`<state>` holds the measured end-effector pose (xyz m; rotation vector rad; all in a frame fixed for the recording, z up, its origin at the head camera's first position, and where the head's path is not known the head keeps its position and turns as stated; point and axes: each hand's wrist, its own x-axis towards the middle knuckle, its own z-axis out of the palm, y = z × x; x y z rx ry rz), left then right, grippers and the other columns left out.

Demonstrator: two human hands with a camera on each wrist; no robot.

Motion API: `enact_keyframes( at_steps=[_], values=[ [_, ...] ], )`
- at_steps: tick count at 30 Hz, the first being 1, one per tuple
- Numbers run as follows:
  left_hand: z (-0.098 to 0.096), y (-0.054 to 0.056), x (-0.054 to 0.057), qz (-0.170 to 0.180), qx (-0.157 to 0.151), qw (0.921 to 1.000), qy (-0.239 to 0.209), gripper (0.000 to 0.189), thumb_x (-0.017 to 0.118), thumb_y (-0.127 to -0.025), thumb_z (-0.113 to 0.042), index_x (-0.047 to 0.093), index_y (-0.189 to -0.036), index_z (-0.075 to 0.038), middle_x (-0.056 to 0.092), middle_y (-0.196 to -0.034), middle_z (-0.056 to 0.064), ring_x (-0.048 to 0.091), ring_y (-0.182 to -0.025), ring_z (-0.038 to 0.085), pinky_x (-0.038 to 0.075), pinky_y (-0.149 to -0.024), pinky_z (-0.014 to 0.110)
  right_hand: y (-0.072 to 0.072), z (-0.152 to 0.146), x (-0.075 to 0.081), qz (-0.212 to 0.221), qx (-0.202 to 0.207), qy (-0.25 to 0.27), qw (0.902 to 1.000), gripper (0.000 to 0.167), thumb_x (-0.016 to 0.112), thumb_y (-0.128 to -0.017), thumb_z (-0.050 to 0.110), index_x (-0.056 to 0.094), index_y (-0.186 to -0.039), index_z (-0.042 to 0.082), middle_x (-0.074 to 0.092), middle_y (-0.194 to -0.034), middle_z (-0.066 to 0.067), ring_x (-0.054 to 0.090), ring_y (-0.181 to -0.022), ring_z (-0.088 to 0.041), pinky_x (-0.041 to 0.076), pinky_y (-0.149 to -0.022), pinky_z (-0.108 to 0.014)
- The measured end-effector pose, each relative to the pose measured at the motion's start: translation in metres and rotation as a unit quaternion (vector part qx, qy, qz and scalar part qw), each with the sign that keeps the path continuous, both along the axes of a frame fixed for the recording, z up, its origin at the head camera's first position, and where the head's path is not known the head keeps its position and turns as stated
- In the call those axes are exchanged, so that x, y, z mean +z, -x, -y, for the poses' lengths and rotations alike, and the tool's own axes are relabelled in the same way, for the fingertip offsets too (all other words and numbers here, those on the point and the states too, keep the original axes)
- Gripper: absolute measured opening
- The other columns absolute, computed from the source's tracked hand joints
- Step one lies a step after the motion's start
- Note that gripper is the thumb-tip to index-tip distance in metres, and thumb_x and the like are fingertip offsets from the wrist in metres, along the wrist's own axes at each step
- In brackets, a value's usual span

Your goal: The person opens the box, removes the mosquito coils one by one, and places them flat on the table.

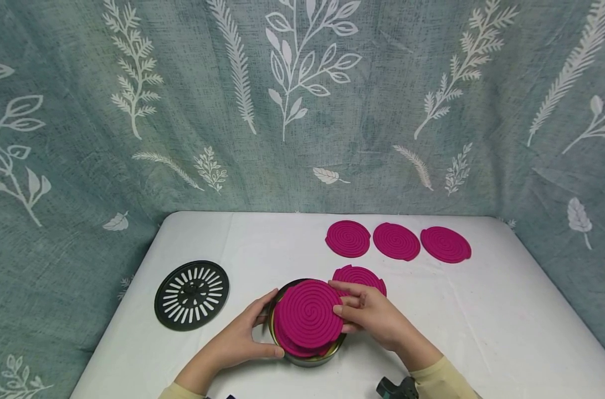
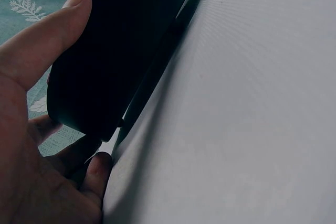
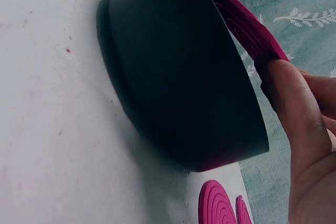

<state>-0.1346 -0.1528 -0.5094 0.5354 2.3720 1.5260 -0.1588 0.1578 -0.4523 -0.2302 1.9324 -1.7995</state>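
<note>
A round dark tin [image 1: 309,363] with a yellowish inner rim stands at the near middle of the table. My left hand [image 1: 240,338] holds it from the left, thumb at the near rim and fingers round the far side; the left wrist view shows the tin's dark side wall [image 2: 115,51]. My right hand [image 1: 374,316] pinches the right edge of a magenta spiral coaster [image 1: 311,313]. That coaster lies tilted over the tin's mouth, and another magenta coaster [image 1: 297,348] shows beneath it. In the right wrist view the pinched coaster [image 3: 247,22] rises above the tin's rim.
Behind my right hand lies a magenta coaster [image 1: 359,277], partly covered. Three more form a row at the back: left coaster [image 1: 348,239], middle coaster [image 1: 396,241], right coaster [image 1: 445,244]. A black slotted disc [image 1: 191,296] lies at the left of the white table [image 1: 482,332].
</note>
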Motion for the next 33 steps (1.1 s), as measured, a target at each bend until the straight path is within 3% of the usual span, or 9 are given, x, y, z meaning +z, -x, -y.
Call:
enact_keyframes(
  at_steps=[4,11,18,23,33],
  values=[
    [0.000,-0.001,0.001,-0.002,0.002,1.0000,0.005,0.114,0.090,-0.065,-0.047,0.026,-0.157,-0.029,0.031,-0.156,-0.007,0.045,-0.131,0.013,0.040,-0.110,0.038,0.000,-0.007,-0.001,-0.001,-0.015,0.014,0.9998,0.062,0.071,-0.092,0.011,0.044,-0.148,0.008,0.043,-0.072,0.000,0.056,-0.066,-0.013,0.061,-0.066,-0.031],
    [0.000,0.000,0.000,0.001,0.002,1.0000,0.001,0.114,0.090,-0.066,-0.047,0.026,-0.158,-0.029,0.031,-0.156,-0.008,0.043,-0.132,0.013,0.039,-0.111,0.039,0.001,-0.025,-0.003,-0.004,-0.030,0.041,0.9987,0.064,0.069,-0.093,0.012,0.040,-0.150,0.007,0.059,-0.083,-0.008,0.069,-0.077,-0.020,0.059,-0.075,-0.044],
    [0.000,0.000,0.000,0.000,0.002,1.0000,0.001,0.114,0.090,-0.066,-0.047,0.026,-0.157,-0.029,0.032,-0.155,-0.008,0.042,-0.133,0.013,0.039,-0.111,0.038,0.002,-0.041,0.000,-0.012,-0.060,0.052,0.9968,0.065,0.069,-0.094,0.011,0.038,-0.151,0.006,0.068,-0.102,-0.016,0.069,-0.077,-0.017,0.061,-0.071,-0.036],
    [0.000,0.000,-0.001,0.000,0.002,1.0000,0.001,0.113,0.090,-0.066,-0.047,0.026,-0.157,-0.028,0.033,-0.155,-0.008,0.039,-0.136,0.013,0.039,-0.111,0.037,0.001,-0.051,0.001,-0.015,-0.077,0.055,0.9954,0.065,0.067,-0.094,0.010,0.036,-0.151,0.005,0.067,-0.112,-0.020,0.070,-0.084,-0.020,0.060,-0.076,-0.039],
    [-0.001,0.000,-0.001,0.005,0.003,1.0000,0.000,0.114,0.090,-0.066,-0.047,0.026,-0.157,-0.029,0.033,-0.155,-0.006,0.039,-0.136,0.014,0.039,-0.111,0.038,-0.001,-0.069,0.002,-0.017,-0.124,0.047,0.9910,0.068,0.067,-0.095,0.009,0.033,-0.153,0.005,0.065,-0.119,-0.023,0.071,-0.093,-0.026,0.059,-0.080,-0.039]
  ],
)
